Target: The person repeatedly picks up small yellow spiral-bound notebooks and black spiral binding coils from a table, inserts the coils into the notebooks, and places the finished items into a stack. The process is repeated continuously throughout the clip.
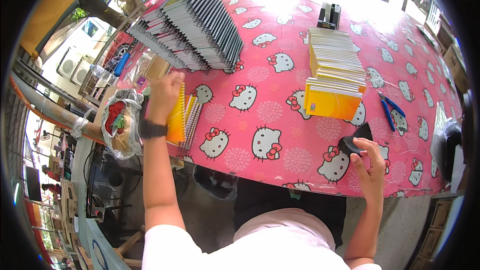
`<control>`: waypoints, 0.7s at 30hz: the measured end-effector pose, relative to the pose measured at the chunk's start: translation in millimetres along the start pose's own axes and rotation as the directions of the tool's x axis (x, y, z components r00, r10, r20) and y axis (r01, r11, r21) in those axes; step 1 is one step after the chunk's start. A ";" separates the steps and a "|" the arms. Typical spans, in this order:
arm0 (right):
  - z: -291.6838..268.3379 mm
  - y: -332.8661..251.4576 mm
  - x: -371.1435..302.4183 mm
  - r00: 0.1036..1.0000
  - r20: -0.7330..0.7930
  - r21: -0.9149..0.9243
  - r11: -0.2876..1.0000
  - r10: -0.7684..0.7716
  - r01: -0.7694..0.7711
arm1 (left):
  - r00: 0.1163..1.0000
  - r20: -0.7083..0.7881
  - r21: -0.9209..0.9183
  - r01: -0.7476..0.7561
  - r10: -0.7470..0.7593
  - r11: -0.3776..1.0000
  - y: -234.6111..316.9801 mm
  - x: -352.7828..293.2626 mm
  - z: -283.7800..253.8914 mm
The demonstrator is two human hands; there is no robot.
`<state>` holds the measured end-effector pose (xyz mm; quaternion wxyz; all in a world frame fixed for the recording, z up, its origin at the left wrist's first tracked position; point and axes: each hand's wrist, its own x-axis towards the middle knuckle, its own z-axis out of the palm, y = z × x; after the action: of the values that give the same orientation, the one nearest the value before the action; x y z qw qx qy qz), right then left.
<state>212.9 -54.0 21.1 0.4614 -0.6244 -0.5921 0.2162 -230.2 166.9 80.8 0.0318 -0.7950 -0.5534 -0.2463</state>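
Note:
At the left edge of the table, my left hand (166, 95) is closed, its fingers curled over the top end of a yellow spiral notebook (176, 122). Whatever the fingers hold is hidden from view. A few more spiral notebooks (193, 120) lie against the yellow one. My right hand (369, 161) pinches a bundle of thin black strips (357, 139) between thumb and fingers, just above the tabletop near its front edge. Beyond that bundle a row of small yellow spiral notebooks (334, 97) stands packed together. Blue-handled pliers (391, 112) rest to their right.
A tall stack of larger spiral notebooks (200, 25) rises at the back left. Behind the yellow row sits a black holder-like object (329, 16). A plastic bag with coloured scraps (120, 120) hangs by the left edge, above a black fan (111, 177). The pink tablecloth (270, 115) is patterned.

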 end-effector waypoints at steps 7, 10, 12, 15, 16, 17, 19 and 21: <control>2.9 37.8 -2.9 0.974 -0.201 -0.111 0.991 -0.101 0.080 | 0.993 0.042 0.182 -0.117 0.111 0.976 -43.2 -14.8 63.7; -0.6 59.4 -4.0 0.928 -0.373 -0.055 0.998 -0.006 -0.016 | 0.951 -0.087 0.090 -0.290 0.297 0.953 34.3 7.8 72.4; 1.4 73.0 -2.8 0.905 -0.422 -0.013 0.998 0.053 -0.065 | 0.891 -0.138 -0.064 -0.445 0.433 0.893 104.1 16.9 82.0; 3.2 77.7 0.2 0.886 -0.458 0.059 0.997 0.074 -0.052 | 0.769 -0.244 -0.195 -0.636 0.591 0.746 198.9 18.0 120.4; 2.1 78.0 -0.1 0.883 -0.464 0.067 0.997 0.072 -0.046 | 0.761 -0.256 -0.203 -0.646 0.596 0.736 222.7 19.5 131.2; 0.5 77.9 -0.6 0.877 -0.474 0.070 0.997 0.071 -0.043 | 0.750 -0.270 -0.215 -0.658 0.603 0.722 244.4 21.2 144.2; 1.7 72.8 0.2 0.876 -0.467 0.108 0.991 0.122 -0.080 | 0.752 -0.264 -0.236 -0.658 0.604 0.715 263.2 27.5 163.7; 3.2 83.4 -0.1 0.876 -0.456 0.168 0.982 0.157 -0.088 | 0.762 -0.233 -0.266 -0.647 0.604 0.714 261.1 40.0 179.3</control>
<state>255.3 -42.5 -49.9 0.6191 -0.6598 -0.4056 0.1298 78.2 158.9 -1.3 0.0151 -0.9111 -0.1985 -0.3609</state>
